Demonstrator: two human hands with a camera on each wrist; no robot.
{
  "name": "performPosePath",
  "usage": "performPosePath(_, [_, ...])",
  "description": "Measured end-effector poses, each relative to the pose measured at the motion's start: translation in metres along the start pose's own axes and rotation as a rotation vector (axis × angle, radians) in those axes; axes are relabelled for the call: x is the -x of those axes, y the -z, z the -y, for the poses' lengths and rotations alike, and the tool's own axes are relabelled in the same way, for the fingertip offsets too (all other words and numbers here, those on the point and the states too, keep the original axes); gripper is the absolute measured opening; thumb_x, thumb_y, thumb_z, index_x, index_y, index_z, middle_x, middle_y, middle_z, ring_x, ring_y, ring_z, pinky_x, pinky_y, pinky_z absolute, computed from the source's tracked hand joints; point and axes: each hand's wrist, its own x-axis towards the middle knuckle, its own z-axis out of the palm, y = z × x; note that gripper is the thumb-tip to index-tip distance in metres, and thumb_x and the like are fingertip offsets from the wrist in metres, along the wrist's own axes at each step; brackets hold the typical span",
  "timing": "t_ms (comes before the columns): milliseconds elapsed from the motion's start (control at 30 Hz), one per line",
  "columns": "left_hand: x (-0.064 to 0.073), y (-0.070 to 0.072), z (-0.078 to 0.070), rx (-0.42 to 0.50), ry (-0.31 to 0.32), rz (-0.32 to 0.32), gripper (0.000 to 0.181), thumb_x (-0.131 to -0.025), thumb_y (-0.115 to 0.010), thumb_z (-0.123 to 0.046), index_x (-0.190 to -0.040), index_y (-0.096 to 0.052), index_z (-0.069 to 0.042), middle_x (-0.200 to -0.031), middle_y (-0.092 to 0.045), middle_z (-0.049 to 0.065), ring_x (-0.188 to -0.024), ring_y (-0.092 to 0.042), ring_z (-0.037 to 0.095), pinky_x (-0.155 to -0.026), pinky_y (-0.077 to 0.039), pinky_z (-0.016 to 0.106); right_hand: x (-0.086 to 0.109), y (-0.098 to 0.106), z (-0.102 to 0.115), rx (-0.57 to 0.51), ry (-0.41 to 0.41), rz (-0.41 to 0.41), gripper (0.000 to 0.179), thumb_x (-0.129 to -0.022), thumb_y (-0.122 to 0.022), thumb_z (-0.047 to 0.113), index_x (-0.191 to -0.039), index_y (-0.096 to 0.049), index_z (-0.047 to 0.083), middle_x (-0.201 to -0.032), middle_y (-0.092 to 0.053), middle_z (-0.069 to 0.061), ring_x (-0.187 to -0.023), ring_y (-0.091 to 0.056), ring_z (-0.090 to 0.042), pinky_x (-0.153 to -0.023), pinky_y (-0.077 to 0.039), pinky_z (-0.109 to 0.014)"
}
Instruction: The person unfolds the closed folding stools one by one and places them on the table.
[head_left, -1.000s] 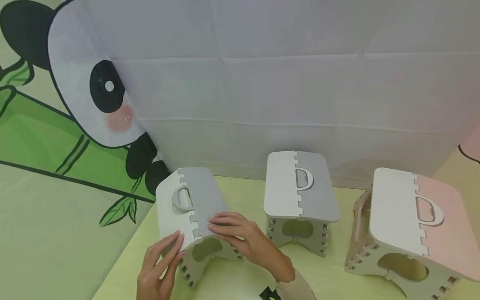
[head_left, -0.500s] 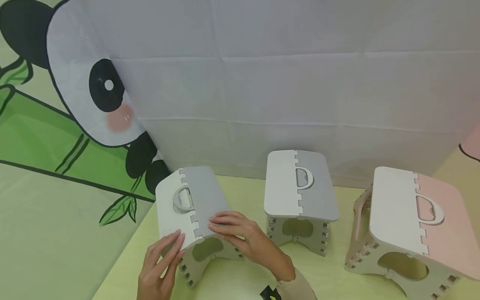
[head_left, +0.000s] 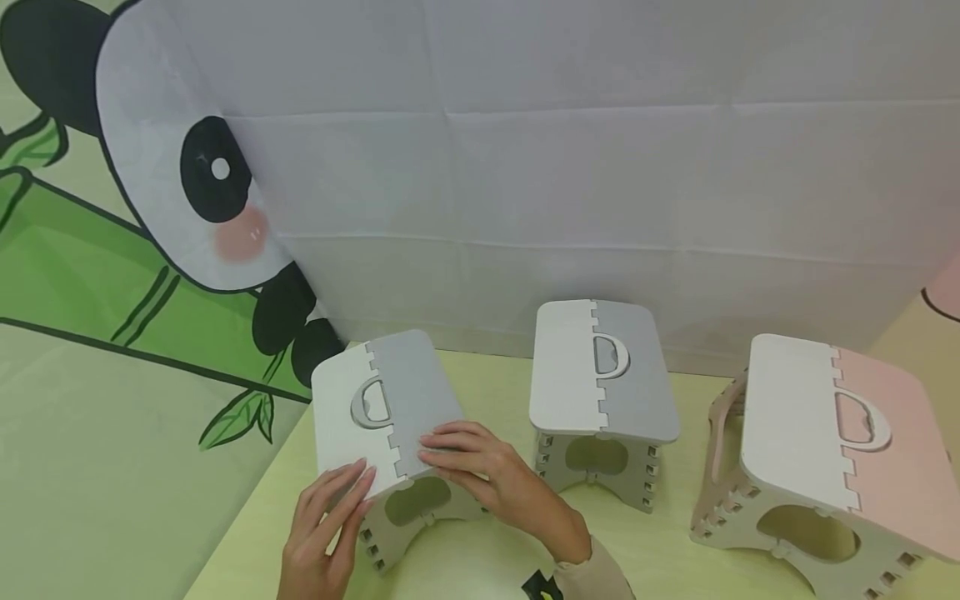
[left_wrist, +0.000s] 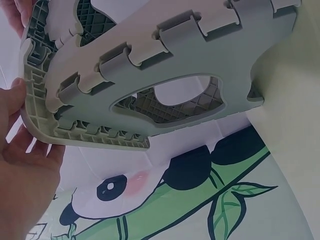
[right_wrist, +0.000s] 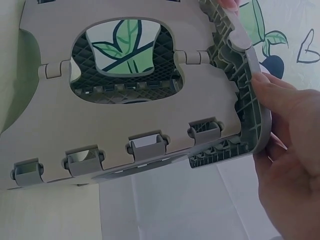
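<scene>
In the head view, a white-and-grey folding step stool (head_left: 408,375) stands unfolded at the left, its top nearly flat and its handle lying by the seam. The left hand (head_left: 322,525) touches the near corner of the white half with extended fingers. Opposite it, the right hand (head_left: 495,475) lays straight fingers on the grey half near the front edge. From below, the left wrist view shows the left hand (left_wrist: 30,155) at the ribbed rim of the stool (left_wrist: 200,75). The right hand (right_wrist: 285,125) touches the other rim of the stool (right_wrist: 125,130), with its thumb on the edge.
Another white-and-grey folding stool (head_left: 562,375) stands unfolded in the middle by the wall cloth (head_left: 480,183). A larger white-and-pink folding stool (head_left: 795,417) is at the right. All stand on a pale yellow tabletop (head_left: 465,567). A panda-print cloth (head_left: 150,167) hangs at the left.
The left stool's top has flattened from a ridged shape, and its handle and seam have shifted slightly right. Both hands stay on it, moving a little right with it. The other stools keep their places.
</scene>
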Motion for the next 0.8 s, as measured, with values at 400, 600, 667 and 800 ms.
performPosePath(400, [0.015, 0.0, 0.014, -0.033, 0.048, 0.049, 0.043, -0.106, -0.057, -0.032, -0.117, -0.074, 0.006, -0.119, -0.069, 0.023, -0.124, -0.055, 0.021, -0.112, -0.039, 0.021, 0.001, -0.001, 0.002, 0.002, -0.022, -0.005, 0.037, -0.092, -0.072, -0.003, -0.128, -0.071, 0.001, -0.134, -0.066, -0.012, -0.13, -0.055, -0.03, -0.11, -0.046, -0.039])
performPosePath(600, [0.011, -0.002, 0.013, -0.013, 0.021, 0.023, 0.041, -0.106, -0.057, -0.029, -0.115, -0.074, 0.008, -0.118, -0.069, 0.025, -0.124, -0.056, 0.021, -0.112, -0.04, 0.023, 0.001, -0.002, 0.002, 0.007, -0.028, -0.012, 0.036, -0.092, -0.072, -0.002, -0.128, -0.071, 0.002, -0.134, -0.066, -0.011, -0.13, -0.056, -0.029, -0.11, -0.046, -0.038])
performPosePath(667, [0.011, -0.003, 0.014, -0.015, 0.025, 0.025, 0.041, -0.106, -0.057, -0.029, -0.115, -0.074, 0.007, -0.118, -0.069, 0.025, -0.125, -0.055, 0.021, -0.113, -0.039, 0.024, 0.001, -0.002, 0.002, 0.01, -0.032, -0.015, 0.036, -0.093, -0.072, -0.002, -0.129, -0.071, 0.002, -0.134, -0.066, -0.011, -0.13, -0.056, -0.029, -0.11, -0.046, -0.038])
performPosePath(800, [0.012, -0.001, 0.014, -0.055, 0.066, 0.062, 0.044, -0.107, -0.054, -0.032, -0.118, -0.073, 0.006, -0.121, -0.068, 0.023, -0.126, -0.054, 0.021, -0.114, -0.037, 0.023, 0.001, -0.002, 0.002, 0.02, -0.043, -0.014, 0.036, -0.093, -0.072, -0.002, -0.129, -0.071, 0.003, -0.135, -0.066, -0.011, -0.13, -0.056, -0.028, -0.11, -0.046, -0.038])
